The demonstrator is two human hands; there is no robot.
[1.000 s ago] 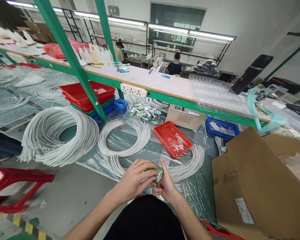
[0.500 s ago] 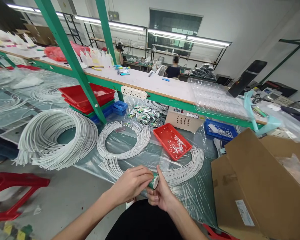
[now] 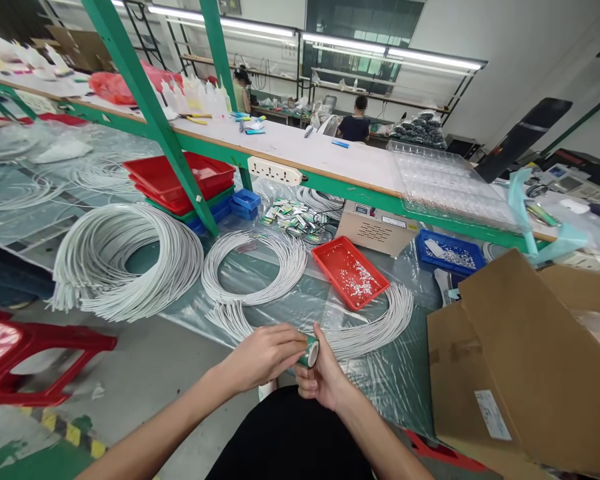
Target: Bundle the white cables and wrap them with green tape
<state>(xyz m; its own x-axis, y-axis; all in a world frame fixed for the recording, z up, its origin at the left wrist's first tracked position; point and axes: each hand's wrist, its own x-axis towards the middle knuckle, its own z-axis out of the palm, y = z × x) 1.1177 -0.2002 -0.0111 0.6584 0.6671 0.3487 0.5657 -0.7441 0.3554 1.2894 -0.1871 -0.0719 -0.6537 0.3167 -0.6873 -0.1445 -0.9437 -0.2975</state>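
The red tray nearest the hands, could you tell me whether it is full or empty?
Neither: small white pieces cover only part of the red tray.

Tube lights (image 3: 395,55) brighten the room, plastic sheeting (image 3: 380,387) glares, and edges stretch.

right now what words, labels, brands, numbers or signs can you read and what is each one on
No text can be read for certain.
White label on the cardboard box: too blurred.
Panel label on the beige machine: too small.
Green roll: no readable lettering.
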